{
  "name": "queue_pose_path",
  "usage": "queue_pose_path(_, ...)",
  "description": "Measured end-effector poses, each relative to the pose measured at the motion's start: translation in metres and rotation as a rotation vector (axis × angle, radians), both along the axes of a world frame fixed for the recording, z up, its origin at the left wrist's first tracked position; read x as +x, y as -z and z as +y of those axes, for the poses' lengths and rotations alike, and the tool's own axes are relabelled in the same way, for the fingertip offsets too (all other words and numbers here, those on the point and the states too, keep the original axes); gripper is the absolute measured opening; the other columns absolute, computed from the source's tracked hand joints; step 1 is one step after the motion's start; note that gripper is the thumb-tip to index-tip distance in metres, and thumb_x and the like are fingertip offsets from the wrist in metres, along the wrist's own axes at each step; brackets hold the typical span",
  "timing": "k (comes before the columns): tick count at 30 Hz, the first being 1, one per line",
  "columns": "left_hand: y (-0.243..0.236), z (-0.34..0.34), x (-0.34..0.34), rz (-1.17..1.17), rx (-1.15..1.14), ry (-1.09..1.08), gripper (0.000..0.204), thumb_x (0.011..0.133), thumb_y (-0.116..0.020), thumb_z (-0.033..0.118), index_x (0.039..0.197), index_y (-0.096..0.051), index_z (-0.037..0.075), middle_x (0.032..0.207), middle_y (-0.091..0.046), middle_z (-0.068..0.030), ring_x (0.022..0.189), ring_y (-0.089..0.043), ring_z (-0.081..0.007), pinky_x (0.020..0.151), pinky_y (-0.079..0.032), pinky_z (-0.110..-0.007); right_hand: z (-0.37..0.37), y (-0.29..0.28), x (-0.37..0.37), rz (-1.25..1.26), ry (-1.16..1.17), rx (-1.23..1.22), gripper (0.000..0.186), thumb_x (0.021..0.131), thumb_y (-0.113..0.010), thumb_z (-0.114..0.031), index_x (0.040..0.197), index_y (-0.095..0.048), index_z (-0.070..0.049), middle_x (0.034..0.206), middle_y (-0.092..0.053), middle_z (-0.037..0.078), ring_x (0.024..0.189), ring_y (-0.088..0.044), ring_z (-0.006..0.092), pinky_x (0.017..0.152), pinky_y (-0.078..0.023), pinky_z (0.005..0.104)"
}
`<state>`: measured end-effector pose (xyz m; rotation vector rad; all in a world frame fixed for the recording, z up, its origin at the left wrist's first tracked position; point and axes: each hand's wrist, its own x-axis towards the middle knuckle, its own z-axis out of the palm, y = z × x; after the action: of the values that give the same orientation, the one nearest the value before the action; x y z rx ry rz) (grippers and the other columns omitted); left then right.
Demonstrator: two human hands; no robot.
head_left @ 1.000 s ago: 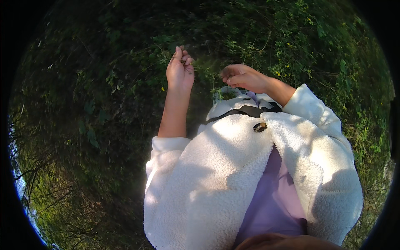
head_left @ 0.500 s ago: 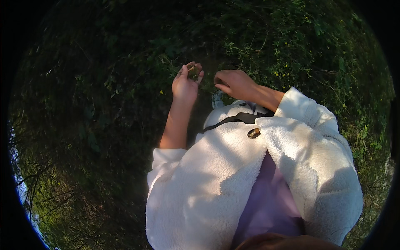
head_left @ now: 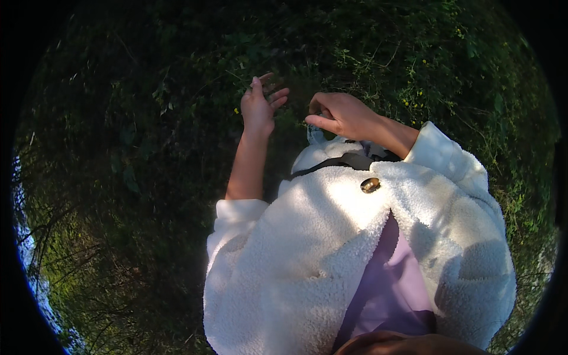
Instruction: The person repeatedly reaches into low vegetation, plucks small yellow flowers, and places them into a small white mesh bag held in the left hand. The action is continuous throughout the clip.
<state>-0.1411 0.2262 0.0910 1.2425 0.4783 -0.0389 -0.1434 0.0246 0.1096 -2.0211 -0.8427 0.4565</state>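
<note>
Head view, looking down over the wearer's front onto shaded ground cover. At the far left and across the far field, dark green undergrowth (head_left: 148, 118) is seen, with leafy stems and, toward the far right, small yellow flowers (head_left: 414, 97); a strip of bright light runs along the left rim. Left of centre, the left hand (head_left: 260, 106) is raised on a bare forearm, the sleeve of a white fleece jacket (head_left: 307, 260) being pushed back to the elbow. Its fingers are spread loosely and slightly curled, and nothing is seen held in them; the fingertips (head_left: 278, 94) stand just in front of the foliage, and whether a leaf is touched cannot be told. Just right of it, a narrow gap apart, the right hand (head_left: 343, 115) is bent at the wrist with its fingers drawn down and inward in a narrow pinch; whether anything small is held there cannot be told, the pinch being in shadow. The patch of plants lies just beyond and between both hands, the left hand being the nearer. Nearer the wearer, a black strap (head_left: 349, 161) and a brass-coloured button (head_left: 370, 185) are seen on the jacket, with a lilac garment (head_left: 390, 284) showing beneath.
</note>
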Motion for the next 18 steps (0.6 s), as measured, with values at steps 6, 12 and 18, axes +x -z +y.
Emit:
queue_pose_path(6, 0.018, -0.01, 0.001, 0.019, -0.025, -0.059, 0.034, 0.092, -0.034, 0.031, 0.101, -0.048, 0.001, 0.079, -0.056, -0.0103, 0.055, -0.049, -0.0133, 0.043, -0.037, -0.021, 0.032, 0.041, -0.004, 0.336, -0.189, -0.069, 0.039, 0.087, -0.04, -0.033, 0.072, -0.054, 0.001, 0.066, -0.053, 0.015, 0.065, -0.053, 0.0275, 0.061, -0.04, 0.0358)
queue_pose_path(12, 0.048, 0.022, -0.007, 0.06, -0.012, -0.256, 0.03, 0.092, -0.034, 0.029, 0.085, -0.049, 0.004, 0.065, -0.047, -0.0038, 0.044, -0.031, -0.0076, 0.039, -0.021, -0.021, 0.023, 0.075, 0.001, 0.586, -0.29, 0.108, 0.034, 0.09, -0.036, -0.025, 0.072, -0.052, -0.002, 0.058, -0.045, 0.007, 0.055, -0.043, 0.0193, 0.056, -0.037, 0.0331)
queue_pose_path(18, 0.104, 0.125, -0.045, 0.325, 0.377, -0.2, 0.032, 0.09, -0.04, 0.031, 0.092, -0.054, 0.002, 0.066, -0.053, -0.0026, 0.044, -0.032, -0.0052, 0.039, -0.022, -0.02, -0.027, 0.148, 0.015, 0.44, -0.09, -0.128, 0.024, 0.082, -0.047, -0.023, 0.082, -0.058, -0.002, 0.073, -0.056, 0.012, 0.07, -0.054, 0.0231, 0.066, -0.042, 0.0335)
